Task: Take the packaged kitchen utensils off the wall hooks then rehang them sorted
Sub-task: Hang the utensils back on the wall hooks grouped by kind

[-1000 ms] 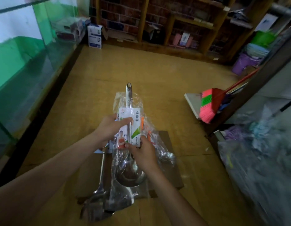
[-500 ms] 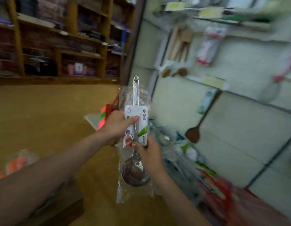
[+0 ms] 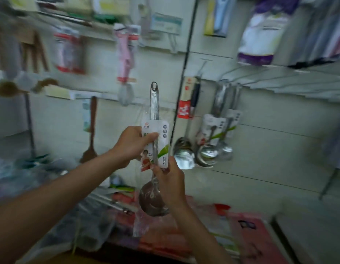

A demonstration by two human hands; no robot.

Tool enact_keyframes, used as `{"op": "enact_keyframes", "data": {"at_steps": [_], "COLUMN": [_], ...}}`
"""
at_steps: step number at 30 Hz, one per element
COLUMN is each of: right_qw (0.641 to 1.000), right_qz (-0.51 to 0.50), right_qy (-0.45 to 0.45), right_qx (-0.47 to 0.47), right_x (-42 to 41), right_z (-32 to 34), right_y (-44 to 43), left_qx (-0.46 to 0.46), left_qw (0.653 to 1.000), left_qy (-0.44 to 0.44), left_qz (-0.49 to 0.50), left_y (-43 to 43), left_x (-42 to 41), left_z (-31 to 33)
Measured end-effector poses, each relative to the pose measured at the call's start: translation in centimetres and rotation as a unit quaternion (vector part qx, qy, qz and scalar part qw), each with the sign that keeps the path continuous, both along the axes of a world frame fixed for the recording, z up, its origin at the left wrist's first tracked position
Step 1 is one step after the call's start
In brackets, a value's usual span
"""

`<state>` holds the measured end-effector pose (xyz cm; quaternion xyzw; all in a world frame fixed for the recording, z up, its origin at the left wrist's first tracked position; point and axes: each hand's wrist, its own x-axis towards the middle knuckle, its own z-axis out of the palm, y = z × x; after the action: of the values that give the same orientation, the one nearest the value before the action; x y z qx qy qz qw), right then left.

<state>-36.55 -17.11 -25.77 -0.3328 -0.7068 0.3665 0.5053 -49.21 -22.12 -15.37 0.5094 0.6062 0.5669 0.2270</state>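
At the wall (image 3: pixel 270 149), left hand (image 3: pixel 130 147) and right hand (image 3: pixel 171 181) pinch the ladle (image 3: pixel 154 103) at its card (image 3: pixel 164 142), where this light, stiff, slippery-wrapped thing seems best held.

L hand (image 3: pixel 130 147), R hand (image 3: pixel 170 182): prob. curled

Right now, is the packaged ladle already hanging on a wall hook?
No, the left hand and right hand hold the packaged ladle upright, clear of every hook.

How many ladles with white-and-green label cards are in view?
3. One ladle upright in the left hand and right hand; two hanging ladles side by side on the wall, right of it. Blur may hide more.
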Motion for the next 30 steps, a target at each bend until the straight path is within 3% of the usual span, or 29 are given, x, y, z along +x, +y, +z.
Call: {"op": "enact_keyframes", "data": {"at_steps": [8,17,30], "right_qw": [0.995,0.984,0.977], "right_qz": [-0.096,-0.169,-0.19], "right_qy": [0.021,0.042,0.041], "right_qx": [0.005,0.032,0.087], "right_x": [10.3,17.4,20.3], "right_z": [-0.1,1.1,4.7], "right_y": [6.0,10.8,15.5], "left_qx": [-0.002,0.057,0.099], "left_qw": [0.998,0.989,0.984], "left_qy": [0.029,0.058,0.102], "left_qz": [-0.06,-0.124,-0.11], "left_y": [8.1,14.6,18.8], "left_x": [10.5,18.0,21.1], "left_z": [0.9,2.3,6.0]}}
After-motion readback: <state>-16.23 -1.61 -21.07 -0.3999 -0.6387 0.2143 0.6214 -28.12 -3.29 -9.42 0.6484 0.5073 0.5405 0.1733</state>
